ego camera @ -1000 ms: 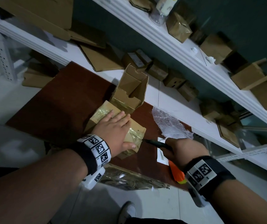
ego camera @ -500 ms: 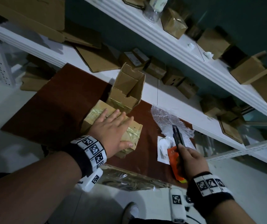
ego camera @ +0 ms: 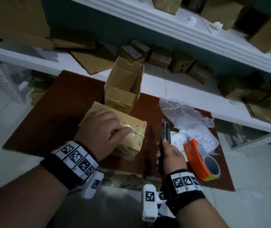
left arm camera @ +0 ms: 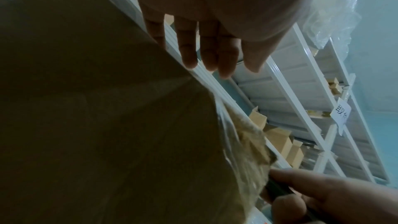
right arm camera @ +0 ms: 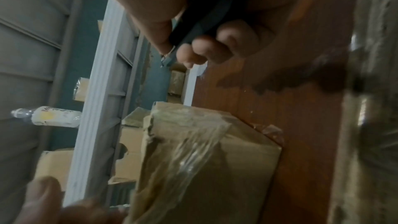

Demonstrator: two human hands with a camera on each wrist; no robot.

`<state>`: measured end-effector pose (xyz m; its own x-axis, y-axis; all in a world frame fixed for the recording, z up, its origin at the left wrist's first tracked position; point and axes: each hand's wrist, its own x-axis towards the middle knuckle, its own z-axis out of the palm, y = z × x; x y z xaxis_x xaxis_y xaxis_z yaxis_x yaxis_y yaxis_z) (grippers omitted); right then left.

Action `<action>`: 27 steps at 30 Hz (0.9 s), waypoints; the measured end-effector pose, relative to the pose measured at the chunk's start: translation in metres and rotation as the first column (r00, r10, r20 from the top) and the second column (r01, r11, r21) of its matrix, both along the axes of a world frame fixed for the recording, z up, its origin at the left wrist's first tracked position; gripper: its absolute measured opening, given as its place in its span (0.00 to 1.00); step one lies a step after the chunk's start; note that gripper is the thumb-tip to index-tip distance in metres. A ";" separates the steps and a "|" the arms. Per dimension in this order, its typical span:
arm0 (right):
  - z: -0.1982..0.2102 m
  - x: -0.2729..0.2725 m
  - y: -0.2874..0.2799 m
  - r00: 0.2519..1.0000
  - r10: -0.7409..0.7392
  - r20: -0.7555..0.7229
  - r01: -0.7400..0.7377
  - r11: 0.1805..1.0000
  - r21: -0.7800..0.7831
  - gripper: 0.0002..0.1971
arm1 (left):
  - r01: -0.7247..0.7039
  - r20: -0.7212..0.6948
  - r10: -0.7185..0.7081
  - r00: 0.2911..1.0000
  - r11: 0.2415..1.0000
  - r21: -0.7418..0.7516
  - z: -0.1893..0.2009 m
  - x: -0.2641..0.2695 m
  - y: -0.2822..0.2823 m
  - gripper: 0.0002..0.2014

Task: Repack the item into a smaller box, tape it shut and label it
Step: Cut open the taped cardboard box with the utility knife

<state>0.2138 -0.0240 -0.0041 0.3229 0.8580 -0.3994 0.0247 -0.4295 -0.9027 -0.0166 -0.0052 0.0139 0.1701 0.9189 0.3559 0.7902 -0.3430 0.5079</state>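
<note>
A taped cardboard box [ego camera: 135,125] lies on the brown table board [ego camera: 49,112]. My left hand [ego camera: 105,129] rests on top of it, thumb along the taped right end, fingers [left arm camera: 189,52] fairly straight over the far edge. My right hand [ego camera: 170,155] grips a dark utility knife [ego camera: 164,134] just right of the box, tip pointing away from me and clear of the cardboard. In the right wrist view the knife [right arm camera: 193,28] sits above the box's taped end [right arm camera: 204,156]. A smaller open box [ego camera: 123,89] stands upright behind the taped one.
Bubble wrap [ego camera: 187,116], a white label sheet [ego camera: 177,138] and an orange tape dispenser [ego camera: 200,160] lie at the right of the board. White shelving [ego camera: 180,89] with many small cartons runs behind. A crumpled plastic bag [ego camera: 128,180] hangs at the front edge.
My right hand drew the knife back from the box's right end and turned it to point away from me. My left hand stayed on the box, its fingers less spread.
</note>
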 end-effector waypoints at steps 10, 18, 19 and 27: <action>0.005 -0.014 0.013 0.990 0.124 0.060 -0.133 0.976 0.173 0.18 | -0.190 0.147 0.209 0.967 0.973 -0.132 0.013 -0.007 0.004 0.12; 0.007 -0.011 0.015 0.993 0.115 0.034 -0.119 0.978 0.171 0.18 | -0.302 0.225 0.335 0.915 0.938 -0.171 0.009 -0.012 0.010 0.12; 0.006 -0.011 0.015 0.993 0.114 0.035 -0.119 0.978 0.170 0.18 | -0.313 0.216 0.339 0.915 0.938 -0.148 0.009 -0.014 0.011 0.13; 0.003 -0.009 0.011 0.993 0.117 0.033 -0.121 0.975 0.186 0.18 | -0.193 0.034 0.198 0.980 0.974 -0.117 0.011 -0.013 0.003 0.12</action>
